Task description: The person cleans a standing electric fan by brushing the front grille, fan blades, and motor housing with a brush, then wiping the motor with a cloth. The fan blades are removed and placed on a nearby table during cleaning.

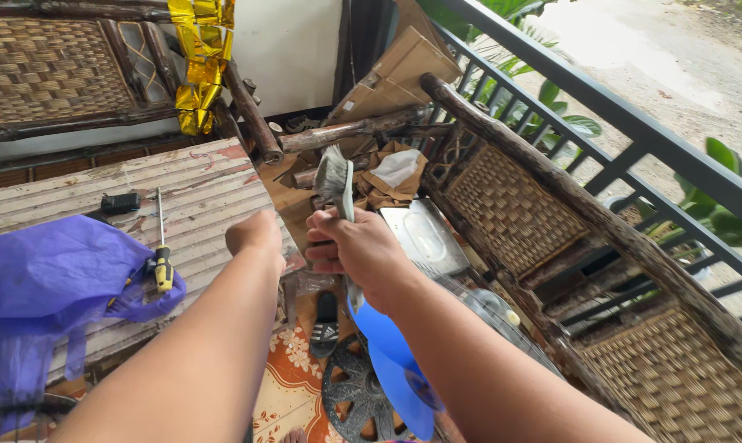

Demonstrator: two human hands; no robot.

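Observation:
My right hand (361, 250) grips the handle of a worn paintbrush (335, 178) whose grey bristles point upward. Just to its left, my left hand (257, 234) is closed into a fist and seems to hold nothing, though its palm is hidden. Below my right forearm are a blue fan blade (395, 361) and a round fan grille (356, 392) on the floor.
A wooden slatted table (198, 184) at the left carries a yellow-handled screwdriver (162, 250), a small black object (120, 203) and a purple plastic bag (43, 287). Wicker chairs (535, 213), cardboard scraps, a black sandal (326, 324) and a metal railing (633, 139) surround me.

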